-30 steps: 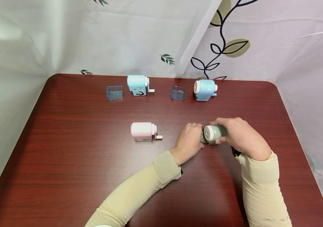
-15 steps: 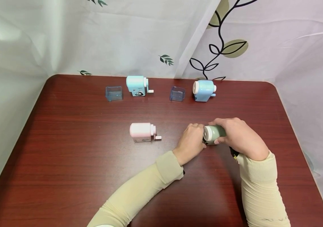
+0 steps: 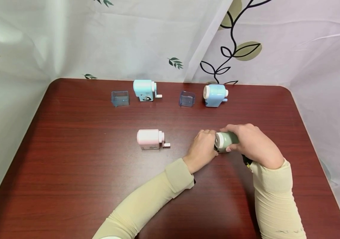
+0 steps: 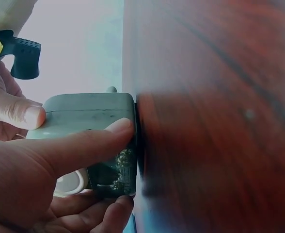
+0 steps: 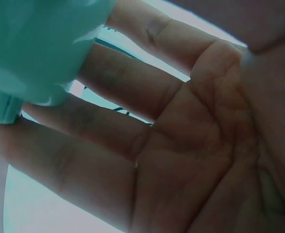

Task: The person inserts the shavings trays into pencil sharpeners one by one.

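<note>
Both hands clamped on the green sharpener, low and high

The green sharpener (image 3: 228, 140) is in front of you, on the right part of the table (image 3: 68, 172), and it seems to stand upright with its base on the wood. Your right hand (image 3: 254, 146) grips its body from the back end, with the thumb on the near side. Your left hand (image 3: 201, 147) holds low at the front, around the drawer (image 4: 125, 167), where bits like shavings are visible; its thumb lies along the near side. How hard each hand presses, I cannot tell.

I judge the body to be light and stiff, a plastic shell, rather slippery because it is smooth and rounded. For you, the best hold is probably on its broad sides, behind the white collar (image 3: 218, 140). The drawer looks thin and could crack if you squeeze it strongly, so take it by its lower edges and keep it level; otherwise the bits may spill.
</note>
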`<state>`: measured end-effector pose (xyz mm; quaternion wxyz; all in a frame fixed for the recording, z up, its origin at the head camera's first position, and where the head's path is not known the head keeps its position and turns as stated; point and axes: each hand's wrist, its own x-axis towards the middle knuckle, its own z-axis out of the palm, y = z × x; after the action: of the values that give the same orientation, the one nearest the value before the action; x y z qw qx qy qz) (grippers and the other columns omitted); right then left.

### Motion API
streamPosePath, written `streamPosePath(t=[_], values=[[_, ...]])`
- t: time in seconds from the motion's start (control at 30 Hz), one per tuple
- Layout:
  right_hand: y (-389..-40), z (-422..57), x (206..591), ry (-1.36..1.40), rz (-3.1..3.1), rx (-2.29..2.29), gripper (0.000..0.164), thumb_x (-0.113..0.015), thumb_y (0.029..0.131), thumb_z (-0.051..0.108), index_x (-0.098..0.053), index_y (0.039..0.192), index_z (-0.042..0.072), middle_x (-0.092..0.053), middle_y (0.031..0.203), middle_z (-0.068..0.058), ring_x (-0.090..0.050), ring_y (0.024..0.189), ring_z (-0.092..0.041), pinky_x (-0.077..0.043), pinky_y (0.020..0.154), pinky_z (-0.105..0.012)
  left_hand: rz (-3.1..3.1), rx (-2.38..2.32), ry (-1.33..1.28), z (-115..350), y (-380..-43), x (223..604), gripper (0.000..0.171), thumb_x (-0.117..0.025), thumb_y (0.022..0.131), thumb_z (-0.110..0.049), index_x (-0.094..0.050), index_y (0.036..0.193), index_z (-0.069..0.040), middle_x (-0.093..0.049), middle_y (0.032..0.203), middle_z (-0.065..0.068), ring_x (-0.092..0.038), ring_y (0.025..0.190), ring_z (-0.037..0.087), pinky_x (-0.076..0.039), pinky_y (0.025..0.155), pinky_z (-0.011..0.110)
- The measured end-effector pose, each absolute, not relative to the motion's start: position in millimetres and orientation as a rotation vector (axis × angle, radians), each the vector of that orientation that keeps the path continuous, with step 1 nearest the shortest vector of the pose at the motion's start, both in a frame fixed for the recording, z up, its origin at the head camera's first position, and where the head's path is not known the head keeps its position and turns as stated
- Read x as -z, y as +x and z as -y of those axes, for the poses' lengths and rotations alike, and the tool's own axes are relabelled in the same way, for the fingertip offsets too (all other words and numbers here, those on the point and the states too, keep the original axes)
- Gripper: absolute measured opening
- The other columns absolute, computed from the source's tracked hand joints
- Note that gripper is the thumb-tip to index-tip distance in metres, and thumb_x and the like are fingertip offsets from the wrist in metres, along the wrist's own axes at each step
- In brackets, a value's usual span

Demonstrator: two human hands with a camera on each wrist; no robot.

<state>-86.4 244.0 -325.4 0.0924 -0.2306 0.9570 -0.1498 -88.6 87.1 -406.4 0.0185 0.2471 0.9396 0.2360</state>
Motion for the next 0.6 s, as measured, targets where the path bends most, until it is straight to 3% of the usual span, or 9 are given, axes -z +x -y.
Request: streamPosePath(t=[0.27, 0.6], values=[[-87.4, -244.3, 324.9, -0.670, -2.830, 0.443, 0.052, -0.085, 0.061, 0.015, -0.066, 0.109, 0.012, -0.067, 0.092, -0.002, -0.060, 0.077, -0.023, -0.048, 0.069, -0.042, -2.898, -0.742, 0.735, -89.6, -89.6, 406.3, 0.057, -0.088, 0.061, -0.029, -0.061, 0.106, -0.007, -0.063, 0.094, 0.002, -0.055, 0.088, 0.017, -0.045, 0.080, 0.026], [-87.7, -243.0, 324.4, -0.662, -2.839, 0.432, 0.052, -0.086, 0.060, 0.014, -0.066, 0.109, 0.010, -0.068, 0.092, -0.004, -0.060, 0.076, -0.024, -0.048, 0.069, -0.042, -2.887, -0.765, 0.668, -93.2, -89.7, 403.5, 0.070, -0.088, 0.059, -0.032, -0.058, 0.117, -0.005, -0.065, 0.102, 0.003, -0.056, 0.090, 0.017, -0.048, 0.080, 0.025]])
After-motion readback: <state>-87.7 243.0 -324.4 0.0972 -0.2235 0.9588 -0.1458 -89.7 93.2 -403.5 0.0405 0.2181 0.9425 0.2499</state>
